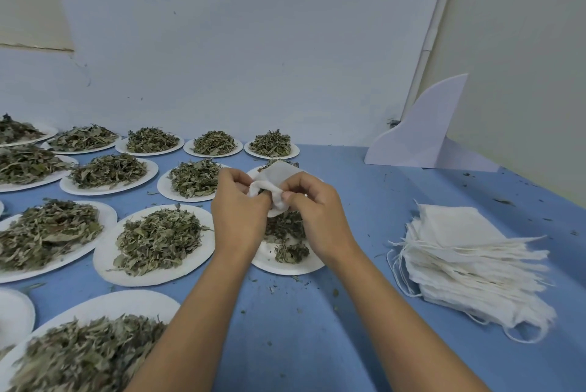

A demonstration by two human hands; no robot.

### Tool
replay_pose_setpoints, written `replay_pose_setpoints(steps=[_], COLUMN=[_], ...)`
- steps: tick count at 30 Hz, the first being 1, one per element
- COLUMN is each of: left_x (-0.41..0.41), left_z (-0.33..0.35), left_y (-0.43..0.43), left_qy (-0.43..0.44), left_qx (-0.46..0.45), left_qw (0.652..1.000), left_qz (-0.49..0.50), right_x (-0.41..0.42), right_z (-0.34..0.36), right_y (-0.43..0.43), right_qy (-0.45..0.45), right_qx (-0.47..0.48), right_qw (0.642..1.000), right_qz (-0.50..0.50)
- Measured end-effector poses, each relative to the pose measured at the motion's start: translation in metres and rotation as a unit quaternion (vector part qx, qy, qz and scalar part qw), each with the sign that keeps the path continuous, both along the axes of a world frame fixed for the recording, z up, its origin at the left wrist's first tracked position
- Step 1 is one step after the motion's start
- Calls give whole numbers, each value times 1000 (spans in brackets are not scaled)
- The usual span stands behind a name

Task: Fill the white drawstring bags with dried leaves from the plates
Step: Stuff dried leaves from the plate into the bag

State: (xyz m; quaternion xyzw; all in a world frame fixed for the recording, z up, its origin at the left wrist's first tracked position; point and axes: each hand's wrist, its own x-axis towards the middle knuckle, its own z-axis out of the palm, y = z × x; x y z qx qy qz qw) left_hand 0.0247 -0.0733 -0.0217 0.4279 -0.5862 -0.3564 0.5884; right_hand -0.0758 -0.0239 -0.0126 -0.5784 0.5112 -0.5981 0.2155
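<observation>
Bag (279, 179) one, pinched by both hands (241, 204) (314, 211), is barely started; full plates (104, 252) and a stack (469, 258) remain.

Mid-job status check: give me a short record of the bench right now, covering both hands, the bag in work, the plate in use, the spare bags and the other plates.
left hand: pinches the bag's mouth
right hand: pinches the other side of the mouth
bag in work: white drawstring bag, held above the plate in use
plate in use: under the hands, only a few leaves left
spare bags: stack of empty bags on the blue table, to the right
other plates: heaped with dried leaves, left and behind
</observation>
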Motion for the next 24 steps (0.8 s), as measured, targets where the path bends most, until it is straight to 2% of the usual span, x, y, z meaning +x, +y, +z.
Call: replay_pose_setpoints(steps=[4,6,7,9,11,13,16,20,24], left_x=[2,4,5,7,8,8,8,9,10], left_z=[3,6,8,10,13,15,18,20,19], left_y=[-1,-3,-4,-6,-6,-6,-8,-11,-15], left_qy=[27,70,94,137,158,170,194,197,161], left_qx=[2,14,20,35,48,58,68,54,11], left_qw=[1000,997,995,990,986,983,978,979,986], left_qz=[8,10,7,-2,-13,-21,-23,-2,46], right_x=[-6,-14,-20,-32,-39,-40,-40,-40,-34], right_z=[-1,-1,-3,-7,-15,-24,-33,-32,-30], right_y=[-1,-2,-2,-1,-1,-2,-7,-10,-10], right_qy=[-21,-37,-14,117,269,359,423,427,450], right_qx=[0,30,62,154,246,298,296,251,198], right_qw=[1000,998,998,981,931,884,856,869,867], right_qz=[-22,-33,-29,-11,9,18,18,-19,-81])
